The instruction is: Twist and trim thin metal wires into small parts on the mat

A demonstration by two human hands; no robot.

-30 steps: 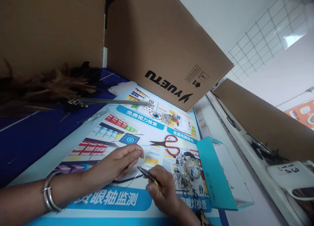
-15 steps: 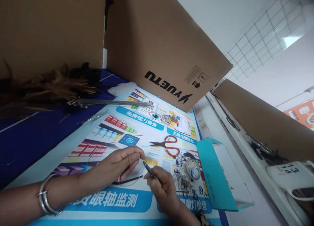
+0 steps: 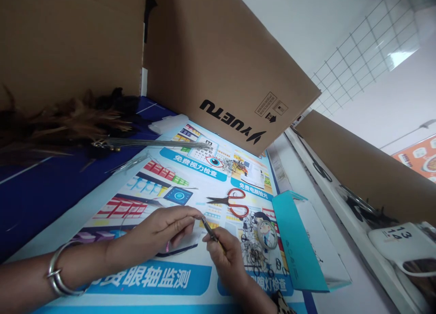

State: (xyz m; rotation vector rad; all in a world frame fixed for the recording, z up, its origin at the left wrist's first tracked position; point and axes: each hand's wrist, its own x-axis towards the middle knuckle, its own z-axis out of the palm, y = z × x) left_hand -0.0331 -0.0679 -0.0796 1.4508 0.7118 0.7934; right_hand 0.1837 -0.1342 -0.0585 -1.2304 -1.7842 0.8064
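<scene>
My left hand (image 3: 175, 225), with silver bangles (image 3: 56, 272) on its wrist, is closed in a pinch at the lower middle; a thin wire loop curves below it, and what its fingertips hold is too small to name. My right hand (image 3: 225, 252) is wrapped round a slim dark metal tool (image 3: 210, 231), whose tip meets the left fingertips. Red-handled scissors (image 3: 235, 202) lie beyond the hands, blades pointing left. To the right of my right hand are a pile of small metal rings and pieces (image 3: 252, 248) and a round clear dish (image 3: 267, 234).
An open teal box (image 3: 299, 248) stands at the right. Large cardboard panels (image 3: 204, 55) rise behind. Brown feathers (image 3: 68, 118) and a bundle of thin wires (image 3: 153, 142) lie at the left. More small metal pieces (image 3: 231, 166) rest farther back on the printed mat (image 3: 204, 193).
The tool in my right hand has shifted slightly up and right, and its tip now touches the left fingertips. My left hand's fingertips have moved slightly to the right.
</scene>
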